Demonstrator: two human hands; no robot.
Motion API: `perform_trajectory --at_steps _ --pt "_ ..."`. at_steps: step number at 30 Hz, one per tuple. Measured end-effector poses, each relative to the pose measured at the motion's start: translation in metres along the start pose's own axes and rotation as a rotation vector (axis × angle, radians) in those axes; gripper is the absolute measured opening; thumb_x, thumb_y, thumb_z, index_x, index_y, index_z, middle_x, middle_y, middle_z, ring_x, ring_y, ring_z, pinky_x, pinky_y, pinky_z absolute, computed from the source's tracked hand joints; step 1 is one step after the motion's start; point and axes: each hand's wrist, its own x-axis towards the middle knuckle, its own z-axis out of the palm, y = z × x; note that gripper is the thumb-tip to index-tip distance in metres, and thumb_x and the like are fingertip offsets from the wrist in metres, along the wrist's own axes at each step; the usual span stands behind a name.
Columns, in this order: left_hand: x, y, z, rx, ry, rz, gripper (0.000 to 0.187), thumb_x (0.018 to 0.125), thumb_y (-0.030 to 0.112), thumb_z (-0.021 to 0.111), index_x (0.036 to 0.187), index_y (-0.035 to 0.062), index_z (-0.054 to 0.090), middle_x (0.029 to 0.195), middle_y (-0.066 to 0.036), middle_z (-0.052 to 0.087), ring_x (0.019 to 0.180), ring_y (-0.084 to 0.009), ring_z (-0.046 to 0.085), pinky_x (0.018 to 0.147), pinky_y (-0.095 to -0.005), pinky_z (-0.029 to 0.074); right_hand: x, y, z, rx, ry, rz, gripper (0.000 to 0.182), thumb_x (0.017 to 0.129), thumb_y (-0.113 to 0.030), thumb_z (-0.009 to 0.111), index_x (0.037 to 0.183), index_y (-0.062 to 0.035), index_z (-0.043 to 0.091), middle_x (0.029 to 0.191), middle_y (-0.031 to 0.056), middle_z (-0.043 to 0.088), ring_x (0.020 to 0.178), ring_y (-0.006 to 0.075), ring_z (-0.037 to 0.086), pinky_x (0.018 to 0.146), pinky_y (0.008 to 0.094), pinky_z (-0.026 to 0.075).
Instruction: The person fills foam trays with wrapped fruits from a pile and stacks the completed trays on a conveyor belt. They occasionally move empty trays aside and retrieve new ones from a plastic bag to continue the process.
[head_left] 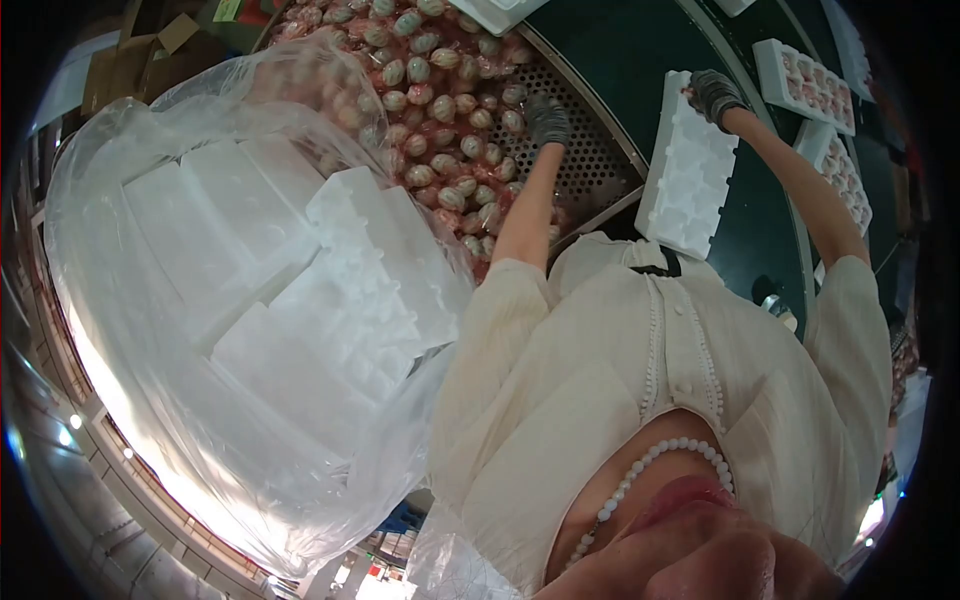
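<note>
My left hand [548, 120], in a grey glove, reaches into a heap of pink-and-grey oval items [430, 90] on a perforated metal tray [590, 150]. Its fingers are curled down among them, and whether they hold one is hidden. My right hand [715, 95], also gloved, grips the far end of an empty white foam tray [685, 170] with moulded pockets. The foam tray lies on a dark green belt [620, 50], to the right of the metal tray. My cream blouse and bead necklace fill the lower part of the view.
A large clear plastic bag [130, 330] on the left holds stacked white foam trays [330, 290]. Two foam trays filled with oval items [805, 85] [845, 180] lie further right on the belt. Cardboard boxes [150, 60] stand at top left.
</note>
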Motion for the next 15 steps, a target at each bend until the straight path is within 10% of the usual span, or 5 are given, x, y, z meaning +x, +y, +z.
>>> perform_trajectory --at_steps 3,9,15 --pt "0.021 -0.099 0.067 0.646 -0.215 -0.013 0.046 0.075 0.02 0.044 0.118 0.0018 0.04 0.116 -0.016 0.045 0.107 -0.0277 0.044 0.095 -0.0342 0.029 -0.008 -0.008 -0.004 0.062 0.019 0.021 0.019 0.07 -0.024 0.059 0.073 -0.0051 0.06 0.065 0.016 0.056 0.058 0.0295 0.055 0.054 0.0371 0.044" --pt "0.051 -0.032 -0.043 0.515 -0.584 -0.023 0.091 0.059 0.031 0.064 0.131 0.0083 0.014 0.134 -0.016 0.019 0.122 -0.0285 0.025 0.098 -0.0385 0.028 -0.014 0.002 0.02 -0.002 0.245 -0.004 0.023 0.075 -0.028 0.054 0.084 -0.0073 0.06 0.075 0.0142 0.06 0.067 0.0282 0.058 0.063 0.0365 0.046" --pt "0.065 -0.002 -0.032 0.557 -0.525 -0.266 0.093 0.06 0.033 0.065 0.133 0.0099 0.012 0.118 -0.015 0.042 0.11 -0.0306 0.04 0.092 -0.0395 0.033 -0.021 0.002 0.014 0.135 0.136 0.055 0.025 0.078 -0.029 0.051 0.093 -0.0116 0.059 0.081 0.0121 0.06 0.074 0.0282 0.058 0.068 0.037 0.045"
